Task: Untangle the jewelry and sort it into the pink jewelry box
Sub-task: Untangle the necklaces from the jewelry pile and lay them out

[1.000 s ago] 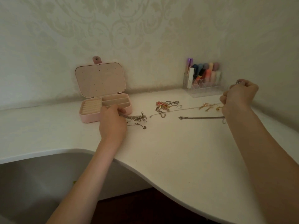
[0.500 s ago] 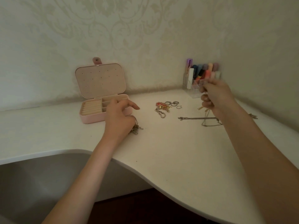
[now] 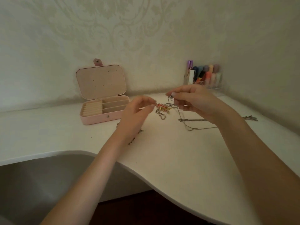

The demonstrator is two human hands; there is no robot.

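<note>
The pink jewelry box stands open at the back left of the white desk, its compartments showing nothing inside. My right hand is lifted above the desk and pinches a thin silver chain that hangs down and trails on the surface. My left hand hovers just left of it with loosely curled fingers, holding nothing that I can see. Between the hands lie a gold and red piece, some rings and a short ball chain. A small chain tangle peeks out beneath my left wrist.
A clear organizer with coloured tubes stands in the back right corner. A flat silver chain lies under my right hand, and a star-shaped charm lies at the right. The desk's curved front edge runs below my arms.
My right hand has carried the thin chain leftward to the desk's middle. My left hand has left the tangle near the box and risen toward the right hand.
</note>
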